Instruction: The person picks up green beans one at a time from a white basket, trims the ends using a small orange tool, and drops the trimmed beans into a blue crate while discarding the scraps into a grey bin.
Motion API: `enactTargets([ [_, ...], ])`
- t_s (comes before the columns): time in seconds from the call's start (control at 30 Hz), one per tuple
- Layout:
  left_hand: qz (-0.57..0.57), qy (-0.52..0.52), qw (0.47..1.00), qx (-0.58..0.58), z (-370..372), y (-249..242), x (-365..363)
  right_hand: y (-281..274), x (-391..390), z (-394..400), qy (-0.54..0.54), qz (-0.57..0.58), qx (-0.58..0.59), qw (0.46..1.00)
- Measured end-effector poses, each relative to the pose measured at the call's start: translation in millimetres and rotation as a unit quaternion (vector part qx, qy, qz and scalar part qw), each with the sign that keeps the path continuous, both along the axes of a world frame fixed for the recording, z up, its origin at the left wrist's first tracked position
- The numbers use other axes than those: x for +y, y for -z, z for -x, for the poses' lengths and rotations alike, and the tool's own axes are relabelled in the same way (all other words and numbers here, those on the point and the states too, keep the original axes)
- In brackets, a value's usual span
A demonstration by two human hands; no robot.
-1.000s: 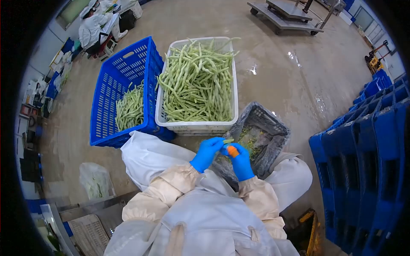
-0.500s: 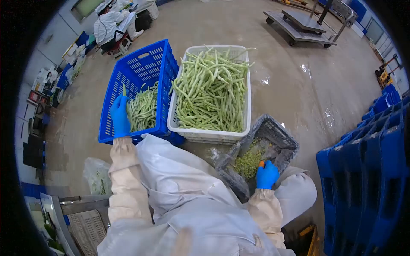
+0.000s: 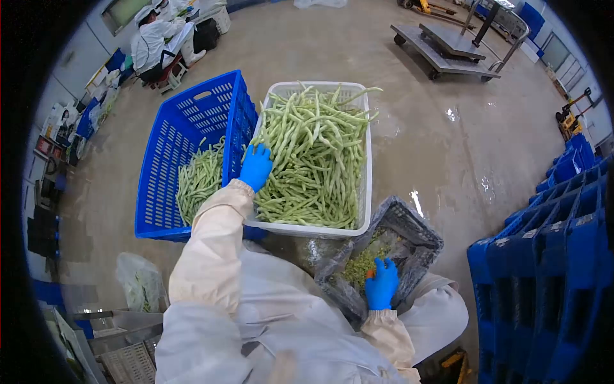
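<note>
Wet concrete floor: left hand spread on green beans; right hand, seemingly pinching something orange, over black crate.

The blue-gloved left hand rests on long green beans heaped in a white plastic crate; the blue-gloved right hand reaches into a grey bag-lined basket of green trimmings; a blue slatted crate stands beside.

produce-processing hall: bean crates, stacked blue crates, platform scale.
</note>
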State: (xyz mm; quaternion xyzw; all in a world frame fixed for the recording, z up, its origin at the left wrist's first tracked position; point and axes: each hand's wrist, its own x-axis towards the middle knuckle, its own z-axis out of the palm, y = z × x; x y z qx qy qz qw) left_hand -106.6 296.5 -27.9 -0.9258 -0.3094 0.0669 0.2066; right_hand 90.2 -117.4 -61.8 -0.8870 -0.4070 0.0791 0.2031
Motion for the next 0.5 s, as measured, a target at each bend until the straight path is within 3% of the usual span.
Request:
enactTargets([
  [0.1, -0.048, 0.114, 0.99, -0.067, 17, 2, 7, 3, 2, 8, -0.02, 0.0, 0.035, 0.999],
  [0.23, 0.008, 0.03, 0.998, 0.048, 27, -1, 13, 9, 4, 12, -0.047, -0.041, 0.075, 0.995],
  [0.37, 0.0, 0.074, 0.997, 0.003, 27, -11, 13, 10, -1, 8, -0.036, -0.064, 0.083, 0.994],
  [0.5, 0.006, 0.018, 1.0, 0.02, 43, 7, 13, 18, 1, 12, -0.063, -0.085, 0.118, 0.987],
])
